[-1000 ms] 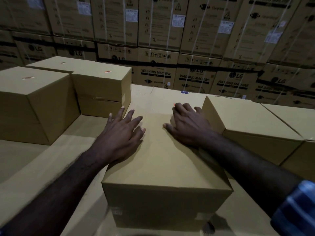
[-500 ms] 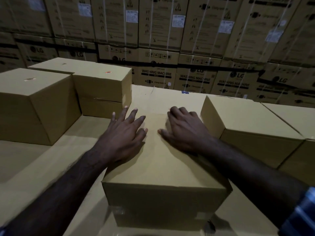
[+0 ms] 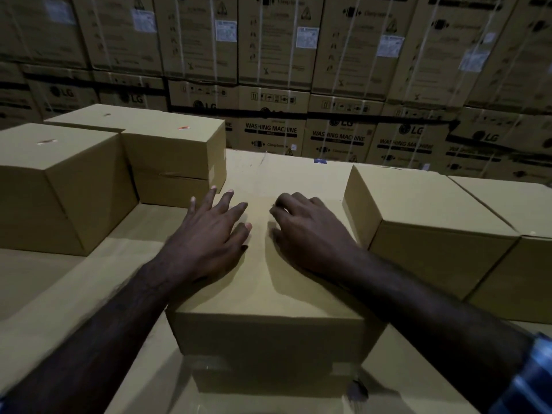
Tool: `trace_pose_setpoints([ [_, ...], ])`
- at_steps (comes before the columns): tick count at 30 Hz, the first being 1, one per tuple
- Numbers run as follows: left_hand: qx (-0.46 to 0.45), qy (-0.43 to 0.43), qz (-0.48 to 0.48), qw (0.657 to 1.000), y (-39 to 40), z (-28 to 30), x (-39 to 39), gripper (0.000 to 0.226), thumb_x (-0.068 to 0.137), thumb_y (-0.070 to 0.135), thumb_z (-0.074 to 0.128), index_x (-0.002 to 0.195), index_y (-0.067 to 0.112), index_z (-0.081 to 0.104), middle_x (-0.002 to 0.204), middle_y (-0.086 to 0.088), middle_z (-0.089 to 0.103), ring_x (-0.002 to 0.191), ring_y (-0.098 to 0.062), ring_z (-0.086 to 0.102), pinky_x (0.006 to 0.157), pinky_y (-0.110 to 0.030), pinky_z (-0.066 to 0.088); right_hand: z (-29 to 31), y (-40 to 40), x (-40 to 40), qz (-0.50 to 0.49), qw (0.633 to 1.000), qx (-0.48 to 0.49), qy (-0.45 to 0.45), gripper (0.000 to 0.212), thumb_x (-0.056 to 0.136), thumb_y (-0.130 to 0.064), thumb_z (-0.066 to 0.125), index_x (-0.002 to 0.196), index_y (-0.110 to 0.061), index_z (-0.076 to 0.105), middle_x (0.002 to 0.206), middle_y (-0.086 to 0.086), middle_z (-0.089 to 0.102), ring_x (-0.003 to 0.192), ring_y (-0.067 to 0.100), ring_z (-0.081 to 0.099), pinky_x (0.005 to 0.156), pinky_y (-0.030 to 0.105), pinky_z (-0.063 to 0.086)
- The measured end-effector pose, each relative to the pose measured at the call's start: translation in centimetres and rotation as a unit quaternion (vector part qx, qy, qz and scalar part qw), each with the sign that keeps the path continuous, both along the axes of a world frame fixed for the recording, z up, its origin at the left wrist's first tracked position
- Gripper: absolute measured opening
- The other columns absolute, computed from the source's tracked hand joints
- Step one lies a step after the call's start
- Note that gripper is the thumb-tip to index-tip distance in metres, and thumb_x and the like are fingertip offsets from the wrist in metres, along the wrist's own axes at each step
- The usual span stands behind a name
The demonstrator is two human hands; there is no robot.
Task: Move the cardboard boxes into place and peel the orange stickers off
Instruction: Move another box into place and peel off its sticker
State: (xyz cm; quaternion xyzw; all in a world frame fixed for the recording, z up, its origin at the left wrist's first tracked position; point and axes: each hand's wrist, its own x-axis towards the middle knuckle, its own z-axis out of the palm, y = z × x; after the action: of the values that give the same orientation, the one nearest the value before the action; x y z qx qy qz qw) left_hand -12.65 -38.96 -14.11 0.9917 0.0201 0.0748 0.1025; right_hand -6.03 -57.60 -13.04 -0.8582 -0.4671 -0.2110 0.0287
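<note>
A plain cardboard box (image 3: 268, 294) stands in front of me on a cardboard surface. My left hand (image 3: 212, 234) lies flat on its top with fingers spread. My right hand (image 3: 307, 228) rests beside it on the same top, its fingers curled down near the far edge; what is under the fingertips is hidden. Two more boxes stand at the left: a near one (image 3: 59, 186) with a faint orange sticker (image 3: 46, 141), and a far one (image 3: 173, 150) with an orange sticker (image 3: 182, 128) on top.
Two plain boxes (image 3: 424, 228) stand close on the right, the nearer one almost touching my right wrist. A wall of stacked washing-machine cartons (image 3: 337, 138) closes the back. Bare cardboard surface (image 3: 44, 294) shows at the lower left.
My right hand has slid left across the box top and its fingers have curled. An orange spot seen by its fingertips a second ago is no longer visible. My left hand has barely moved.
</note>
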Motion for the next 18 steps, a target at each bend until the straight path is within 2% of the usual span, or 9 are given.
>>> trace_pose_setpoints([
  [3, -0.002, -0.016, 0.008, 1.0, -1.1, 0.7, -0.3, 0.055, 0.099, 0.049, 0.027, 0.151, 0.03, 0.021, 0.161, 0.001, 0.003, 0.147, -0.021, -0.012, 0.116, -0.048, -0.007, 0.2, -0.7, 0.7, 0.009, 0.99, 0.126, 0.065, 0.022, 0.09, -0.009, 0.063, 0.11, -0.009, 0.07, 0.106, 0.007, 0.067, 0.093, 0.018, 0.06, 0.078, 0.034, 0.055],
  [7, -0.005, -0.043, 0.011, 0.999, -2.7, 0.9, -0.7, 0.055, 0.098, 0.05, 0.029, 0.149, 0.031, 0.027, 0.161, 0.001, 0.007, 0.147, -0.021, -0.009, 0.116, -0.049, -0.006, 1.1, -2.5, 1.3, -0.031, 0.957, 0.242, 0.158, 0.02, 0.089, -0.004, 0.063, 0.106, -0.009, 0.072, 0.101, 0.004, 0.07, 0.084, 0.009, 0.06, 0.077, 0.023, 0.054],
  [10, -0.008, -0.056, 0.013, 0.998, -3.9, 0.9, -1.1, 0.054, 0.097, 0.052, 0.03, 0.147, 0.032, 0.03, 0.161, 0.001, 0.01, 0.147, -0.021, -0.007, 0.116, -0.049, -0.004, 1.1, -3.8, 0.9, -0.017, 0.931, 0.309, 0.195, 0.018, 0.087, -0.003, 0.065, 0.101, -0.013, 0.069, 0.093, 0.001, 0.071, 0.081, 0.008, 0.064, 0.074, 0.025, 0.057],
  [13, -0.022, -0.064, 0.009, 0.998, -5.3, 1.2, -1.4, 0.053, 0.097, 0.051, 0.032, 0.146, 0.032, 0.032, 0.16, 0.001, 0.011, 0.148, -0.022, -0.006, 0.116, -0.048, -0.004, 0.7, -4.7, 0.6, -0.011, 0.915, 0.337, 0.221, 0.024, 0.088, -0.005, 0.066, 0.107, -0.018, 0.059, 0.091, 0.0, 0.069, 0.08, 0.006, 0.065, 0.067, 0.02, 0.054],
  [15, -0.029, -0.073, 0.002, 0.997, -6.1, 1.4, -1.6, 0.053, 0.097, 0.05, 0.034, 0.146, 0.031, 0.034, 0.16, 0.0, 0.012, 0.148, -0.022, -0.005, 0.116, -0.049, -0.003, 0.5, -5.0, 0.3, -0.016, 0.917, 0.334, 0.217, 0.032, 0.089, -0.005, 0.065, 0.116, -0.019, 0.055, 0.092, -0.001, 0.068, 0.079, 0.006, 0.063, 0.065, 0.015, 0.049],
  [18, -0.031, -0.079, -0.015, 0.996, -7.1, 1.8, -1.8, 0.052, 0.097, 0.049, 0.036, 0.146, 0.031, 0.034, 0.16, 0.0, 0.013, 0.148, -0.023, -0.003, 0.117, -0.05, -0.001, 0.0, -5.9, 0.0, -0.036, 0.93, 0.319, 0.181, 0.031, 0.089, -0.007, 0.065, 0.118, -0.016, 0.059, 0.097, -0.002, 0.067, 0.082, 0.005, 0.061, 0.067, 0.011, 0.047],
])
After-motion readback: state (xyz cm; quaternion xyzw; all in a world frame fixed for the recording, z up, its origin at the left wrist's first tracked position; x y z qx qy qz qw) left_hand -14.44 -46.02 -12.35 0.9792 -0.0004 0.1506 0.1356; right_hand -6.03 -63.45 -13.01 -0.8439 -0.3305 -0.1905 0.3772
